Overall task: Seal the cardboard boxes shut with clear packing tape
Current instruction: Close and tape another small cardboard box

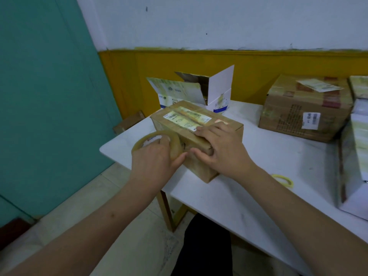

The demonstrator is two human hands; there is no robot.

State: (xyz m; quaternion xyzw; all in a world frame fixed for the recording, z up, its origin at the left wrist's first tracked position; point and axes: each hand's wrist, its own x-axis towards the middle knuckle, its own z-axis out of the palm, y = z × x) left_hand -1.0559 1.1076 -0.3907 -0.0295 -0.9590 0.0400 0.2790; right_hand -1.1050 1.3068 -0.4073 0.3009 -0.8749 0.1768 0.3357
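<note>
Right-edge boxes (358,136) cropped, blurred; label (187,118) print illegible.

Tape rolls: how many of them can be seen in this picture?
2. One tape roll is gripped by the left hand against the brown box on the table. A thin yellowish roll lies flat beside the right forearm. Others may be hidden behind the boxes.

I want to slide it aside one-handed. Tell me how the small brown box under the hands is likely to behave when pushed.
The small brown box lies flat on its broad base, so it would probably slide rather than tip. The white table looks smooth, so little drag is likely. It sits near the table's left corner, and the right hand alone steadies it while the left hand grips the tape roll; push rightward.
</note>
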